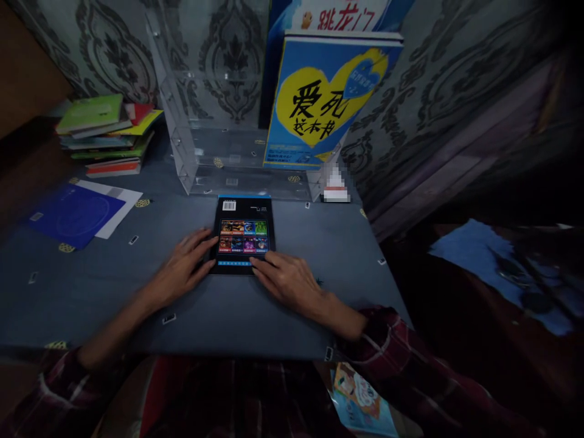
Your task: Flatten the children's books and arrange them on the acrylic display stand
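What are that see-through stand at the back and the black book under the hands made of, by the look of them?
Clear stand: seemingly rigid acrylic or similar plastic, glossy; the wallpaper shows through and its edges catch light.
Black book: likely paper with a coated, slightly shiny cover, printed with a barcode and coloured pictures. The left hand and right hand rest on it.

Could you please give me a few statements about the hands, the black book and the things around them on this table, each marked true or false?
1. Both hands rest on the black book, the left hand at its left edge and the right hand at its near right corner. True.
2. The black book stands upright inside the clear acrylic stand. False: it lies flat on the grey table, in front of the stand.
3. A blue book with a yellow heart stands upright in the clear stand. True.
4. The stack of books sits at the table's far right. False: it is at the far left.
5. The right hand holds a pen. False: it holds nothing, its fingers flat on the book.
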`<state>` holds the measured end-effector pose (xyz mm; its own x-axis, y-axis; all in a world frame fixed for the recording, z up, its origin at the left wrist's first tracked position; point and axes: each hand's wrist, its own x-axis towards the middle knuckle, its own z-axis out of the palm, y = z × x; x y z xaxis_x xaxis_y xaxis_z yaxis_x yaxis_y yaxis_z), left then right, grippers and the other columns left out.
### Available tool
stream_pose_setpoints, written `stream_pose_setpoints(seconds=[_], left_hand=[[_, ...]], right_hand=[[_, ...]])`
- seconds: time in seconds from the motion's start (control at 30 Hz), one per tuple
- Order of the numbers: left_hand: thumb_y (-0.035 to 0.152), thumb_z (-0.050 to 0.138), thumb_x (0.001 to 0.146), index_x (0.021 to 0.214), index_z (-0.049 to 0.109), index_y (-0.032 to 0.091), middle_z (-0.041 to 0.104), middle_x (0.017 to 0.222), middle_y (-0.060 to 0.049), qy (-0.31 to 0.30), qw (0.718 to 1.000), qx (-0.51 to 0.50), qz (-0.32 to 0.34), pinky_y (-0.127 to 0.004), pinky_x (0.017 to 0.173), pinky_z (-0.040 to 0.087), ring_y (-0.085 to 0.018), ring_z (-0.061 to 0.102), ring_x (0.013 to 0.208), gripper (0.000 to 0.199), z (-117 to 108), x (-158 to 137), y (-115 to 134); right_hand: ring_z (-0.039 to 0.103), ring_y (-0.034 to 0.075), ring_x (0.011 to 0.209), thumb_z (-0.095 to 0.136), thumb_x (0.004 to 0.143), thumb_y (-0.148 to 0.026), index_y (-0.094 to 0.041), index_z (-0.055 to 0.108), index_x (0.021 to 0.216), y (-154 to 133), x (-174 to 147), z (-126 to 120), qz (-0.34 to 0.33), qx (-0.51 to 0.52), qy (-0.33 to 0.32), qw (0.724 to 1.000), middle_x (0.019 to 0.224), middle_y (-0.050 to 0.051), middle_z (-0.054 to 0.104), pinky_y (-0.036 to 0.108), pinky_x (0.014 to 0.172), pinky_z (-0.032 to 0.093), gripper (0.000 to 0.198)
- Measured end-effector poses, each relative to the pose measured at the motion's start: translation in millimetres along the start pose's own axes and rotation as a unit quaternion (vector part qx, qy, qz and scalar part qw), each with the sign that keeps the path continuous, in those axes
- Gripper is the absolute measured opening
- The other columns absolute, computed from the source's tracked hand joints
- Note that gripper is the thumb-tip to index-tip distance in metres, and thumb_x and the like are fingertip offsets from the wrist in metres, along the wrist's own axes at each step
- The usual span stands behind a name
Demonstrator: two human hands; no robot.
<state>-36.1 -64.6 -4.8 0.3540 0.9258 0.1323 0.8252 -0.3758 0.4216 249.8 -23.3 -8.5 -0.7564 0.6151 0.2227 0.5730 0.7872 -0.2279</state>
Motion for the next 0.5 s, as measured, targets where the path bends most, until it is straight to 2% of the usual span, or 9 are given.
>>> stream_pose_setpoints(seconds=[0.1, 0.2, 0.37, 0.5], left_hand=[[0.048, 0.044, 0.104, 0.145, 0.047, 0.021, 0.043, 0.160, -0.016, -0.009, 1.000, -0.002, -0.002, -0.060, 0.120, 0.036, -0.032, 0.037, 0.150, 0.050, 0, 4, 0], [0.047, 0.046, 0.103, 0.142, 0.050, 0.019, 0.045, 0.158, -0.016, -0.003, 1.000, -0.009, -0.010, -0.061, 0.120, 0.036, -0.032, 0.038, 0.150, 0.048, 1, 12, 3], [0.043, 0.046, 0.103, 0.142, 0.051, 0.021, 0.055, 0.151, -0.014, 0.037, 0.998, -0.035, -0.028, -0.060, 0.118, 0.040, -0.031, 0.046, 0.145, 0.045, 8, 24, 4], [0.043, 0.046, 0.102, 0.139, 0.056, 0.020, 0.055, 0.151, -0.015, 0.043, 0.997, -0.058, -0.042, -0.061, 0.115, 0.042, -0.032, 0.050, 0.143, 0.045, 8, 25, 0]], right_hand=[[0.061, 0.019, 0.078, 0.042, 0.107, -0.032, -0.019, 0.072, 0.121, 11, -2, -1, 0.058, -0.016, 0.017, 0.998, 0.090, 0.008, 0.066, 0.029, 0.060, 0.042, 0.036], [0.060, 0.023, 0.086, 0.046, 0.105, -0.031, -0.020, 0.071, 0.123, 17, 5, -3, 0.098, -0.032, 0.039, 0.994, 0.097, 0.011, 0.065, 0.032, 0.067, 0.046, 0.033], [0.057, 0.029, 0.095, 0.050, 0.101, -0.027, -0.018, 0.069, 0.126, 21, 14, 0, 0.111, -0.023, 0.063, 0.992, 0.103, 0.014, 0.063, 0.041, 0.079, 0.052, 0.033], [0.057, 0.030, 0.098, 0.046, 0.103, -0.028, -0.016, 0.068, 0.128, 23, 10, 7, 0.106, 0.011, 0.088, 0.990, 0.106, 0.015, 0.063, 0.045, 0.085, 0.054, 0.035]])
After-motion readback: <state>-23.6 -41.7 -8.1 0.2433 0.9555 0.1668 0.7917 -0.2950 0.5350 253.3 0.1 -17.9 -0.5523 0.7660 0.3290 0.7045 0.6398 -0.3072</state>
